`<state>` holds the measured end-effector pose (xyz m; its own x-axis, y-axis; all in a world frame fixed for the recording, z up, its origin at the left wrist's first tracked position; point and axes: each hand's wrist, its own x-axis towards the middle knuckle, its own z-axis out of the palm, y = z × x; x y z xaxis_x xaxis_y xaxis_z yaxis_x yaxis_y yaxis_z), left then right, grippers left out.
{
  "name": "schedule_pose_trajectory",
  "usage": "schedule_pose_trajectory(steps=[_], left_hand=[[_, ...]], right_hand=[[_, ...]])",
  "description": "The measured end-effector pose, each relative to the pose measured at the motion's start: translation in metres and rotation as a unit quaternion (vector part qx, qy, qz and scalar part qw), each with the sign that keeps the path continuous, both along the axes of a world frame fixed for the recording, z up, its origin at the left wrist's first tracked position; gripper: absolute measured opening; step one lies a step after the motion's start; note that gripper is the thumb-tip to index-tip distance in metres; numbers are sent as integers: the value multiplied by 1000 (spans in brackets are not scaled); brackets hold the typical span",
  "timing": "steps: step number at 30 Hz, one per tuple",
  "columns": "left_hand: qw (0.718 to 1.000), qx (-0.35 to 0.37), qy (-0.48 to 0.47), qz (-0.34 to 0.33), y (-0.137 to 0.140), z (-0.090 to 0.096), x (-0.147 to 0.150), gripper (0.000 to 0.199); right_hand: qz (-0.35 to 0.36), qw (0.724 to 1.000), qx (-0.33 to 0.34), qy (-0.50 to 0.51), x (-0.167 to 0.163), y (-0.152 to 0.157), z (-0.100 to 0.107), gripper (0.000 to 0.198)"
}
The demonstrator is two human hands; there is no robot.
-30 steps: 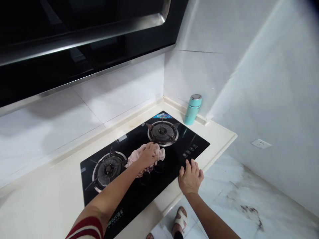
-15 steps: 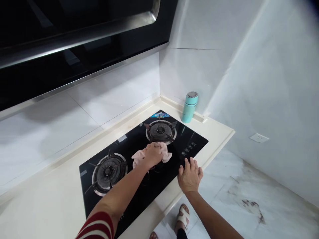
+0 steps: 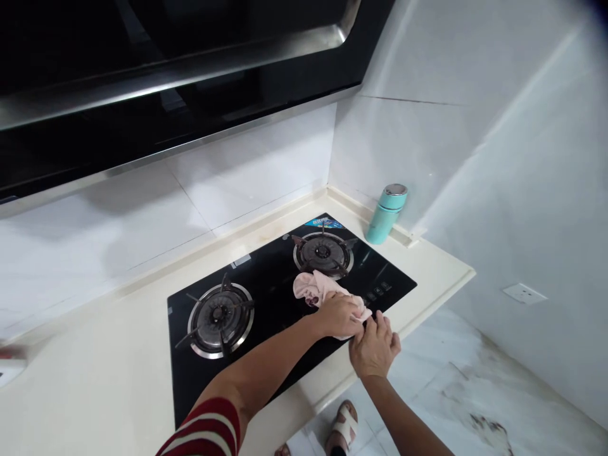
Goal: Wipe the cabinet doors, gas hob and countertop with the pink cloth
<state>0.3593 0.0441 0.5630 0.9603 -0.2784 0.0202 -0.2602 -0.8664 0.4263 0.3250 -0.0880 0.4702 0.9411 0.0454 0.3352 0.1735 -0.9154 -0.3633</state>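
Observation:
My left hand (image 3: 338, 315) is closed on a pale pink cloth (image 3: 323, 285) and presses it onto the black glass gas hob (image 3: 280, 278). The cloth lies bunched between the right burner (image 3: 323, 251) and the hob's front edge, partly under my fingers. My right hand (image 3: 375, 347) rests palm down at the front edge of the counter, fingers stretched out and holding nothing. Its fingertips are right beside the cloth; whether they touch it I cannot tell. The left burner (image 3: 221, 320) stands to the left, beyond my left forearm.
A turquoise bottle (image 3: 386, 215) with a silver lid stands on the cream counter (image 3: 95, 361) by the back right corner. Over the hob hangs a black range hood (image 3: 190, 101). A socket (image 3: 525, 293) sits low on the right wall. A white object (image 3: 12, 367) shows at the left edge.
My left hand has slid the cloth to the right and towards the front edge, up beside my right hand. My right hand stays at the counter edge. The view has turned slightly left.

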Motion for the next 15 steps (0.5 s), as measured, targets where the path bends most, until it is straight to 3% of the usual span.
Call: schedule_pose_trajectory(steps=[8,13,15], left_hand=[[994,-2,-36,101,74,6,-17,29],[992,24,-23,121,78,0,-15,50],[989,35,-19,144,75,-2,-12,47]], right_hand=[[-5,1000,8,-21,0,1,-1,49],[-3,1000,7,-27,-1,1,-1,51],[-5,1000,8,-27,-2,1,0,52]])
